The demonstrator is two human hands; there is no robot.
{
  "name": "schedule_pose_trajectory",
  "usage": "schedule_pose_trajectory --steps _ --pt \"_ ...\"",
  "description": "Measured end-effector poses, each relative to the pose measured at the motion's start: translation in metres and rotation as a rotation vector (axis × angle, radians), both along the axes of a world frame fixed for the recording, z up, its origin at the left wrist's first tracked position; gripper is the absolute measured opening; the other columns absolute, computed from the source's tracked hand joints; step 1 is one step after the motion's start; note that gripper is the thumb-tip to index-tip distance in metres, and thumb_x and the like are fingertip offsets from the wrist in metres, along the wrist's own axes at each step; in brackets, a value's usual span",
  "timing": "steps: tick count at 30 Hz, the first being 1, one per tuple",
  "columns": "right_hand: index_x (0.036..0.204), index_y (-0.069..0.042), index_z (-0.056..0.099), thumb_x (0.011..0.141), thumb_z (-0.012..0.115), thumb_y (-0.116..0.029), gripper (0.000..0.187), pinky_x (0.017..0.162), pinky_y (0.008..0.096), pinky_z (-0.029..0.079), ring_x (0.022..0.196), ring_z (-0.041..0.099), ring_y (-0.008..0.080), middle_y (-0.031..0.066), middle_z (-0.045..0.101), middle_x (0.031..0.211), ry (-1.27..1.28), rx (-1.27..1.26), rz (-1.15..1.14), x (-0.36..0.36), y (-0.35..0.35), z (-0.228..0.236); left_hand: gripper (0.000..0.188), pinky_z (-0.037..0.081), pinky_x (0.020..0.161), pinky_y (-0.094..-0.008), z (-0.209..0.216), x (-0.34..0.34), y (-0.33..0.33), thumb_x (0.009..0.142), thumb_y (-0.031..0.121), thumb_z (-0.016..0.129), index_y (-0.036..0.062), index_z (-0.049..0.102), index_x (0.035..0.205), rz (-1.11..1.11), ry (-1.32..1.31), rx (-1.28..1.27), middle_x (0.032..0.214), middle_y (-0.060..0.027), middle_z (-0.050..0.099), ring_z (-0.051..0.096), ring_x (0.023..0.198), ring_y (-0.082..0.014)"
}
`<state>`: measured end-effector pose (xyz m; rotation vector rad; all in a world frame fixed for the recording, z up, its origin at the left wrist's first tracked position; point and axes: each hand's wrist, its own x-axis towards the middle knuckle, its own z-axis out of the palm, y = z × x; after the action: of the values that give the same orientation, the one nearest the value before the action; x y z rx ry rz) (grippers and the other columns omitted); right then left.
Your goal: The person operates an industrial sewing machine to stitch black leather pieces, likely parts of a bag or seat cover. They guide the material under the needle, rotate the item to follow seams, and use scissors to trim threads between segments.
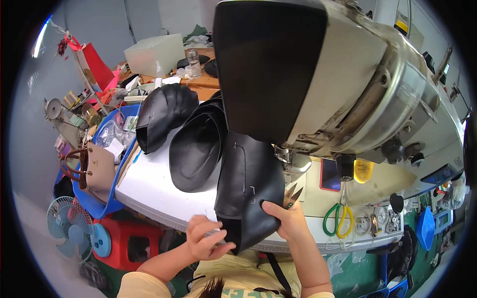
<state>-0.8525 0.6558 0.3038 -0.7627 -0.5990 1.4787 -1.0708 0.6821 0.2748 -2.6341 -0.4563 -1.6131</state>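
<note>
A black leather piece [251, 184], shaped like a soft pouch with pale marked lines on its face, hangs over the front table edge below the sewing machine [318, 89]. My right hand [290, 221] grips its right side, thumb on top. A pair of small thread snips [293, 196] sticks up from that same hand, blades pointing away. Beside the piece's dark open end is my left hand [206, 238], fingers bent and apart, with no thing seen in it. Whether its fingertips touch the leather I cannot tell. The machine head hides the far end of the piece.
More black leather pieces [196, 149] lie stacked on the white table [149, 181] to the left. Green-and-yellow scissors [339, 218] and a phone [330, 175] are at the right. A blue bin [112, 201], a red stool [131, 241] and a fan [72, 228] stand lower left.
</note>
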Motion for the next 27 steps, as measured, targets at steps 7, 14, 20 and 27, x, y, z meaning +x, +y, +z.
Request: schedule_pose_trajectory --steps 7,14,20,27 --pt "0.113 -0.002 0.054 0.081 0.065 -0.002 0.034 0.077 0.0325 0.053 0.086 0.064 0.0175 0.0093 0.064 0.100 0.143 -0.127 -0.001 0.016 -0.007 0.004 0.032 0.049 0.083 -0.0477 0.014 0.042 0.052 0.064 -0.007 0.062 0.0002 0.057 0.095 -0.221 -0.004 -0.109 0.107 -0.0212 0.060 0.059 0.099 -0.0430" --pt "0.104 -0.003 0.054 0.076 0.071 -0.004 0.032 0.066 0.0260 0.052 0.074 0.062 0.0127 0.0043 0.063 0.088 -0.098 0.029 -0.311 0.053 0.001 -0.006 0.018 0.054 0.081 -0.0406 0.035 0.099 0.083 0.064 -0.010 0.062 -0.0037 0.060 0.082 -0.227 -0.067 0.001 0.098 -0.0167 0.066 0.065 0.094 -0.0339" --pt "0.099 -0.003 0.056 0.072 0.073 0.000 0.033 0.064 0.0224 0.050 0.072 0.061 0.0107 0.0035 0.063 0.084 -0.305 0.008 -0.508 0.077 0.014 -0.017 0.026 0.054 0.082 -0.0381 0.036 0.112 0.097 0.065 -0.002 0.065 0.0020 0.065 0.090 -0.203 -0.001 0.023 0.100 -0.0125 0.066 0.064 0.095 -0.0307" --pt "0.090 -0.005 0.060 0.077 0.071 -0.008 0.017 0.068 0.0214 0.046 0.072 0.059 0.0088 0.0017 0.063 0.081 -0.321 0.140 -0.538 0.069 0.023 -0.004 0.030 0.054 0.079 -0.0385 0.039 0.114 0.104 0.064 -0.003 0.065 0.0047 0.067 0.093 -0.217 0.014 -0.010 0.097 -0.0145 0.064 0.063 0.092 -0.0323"
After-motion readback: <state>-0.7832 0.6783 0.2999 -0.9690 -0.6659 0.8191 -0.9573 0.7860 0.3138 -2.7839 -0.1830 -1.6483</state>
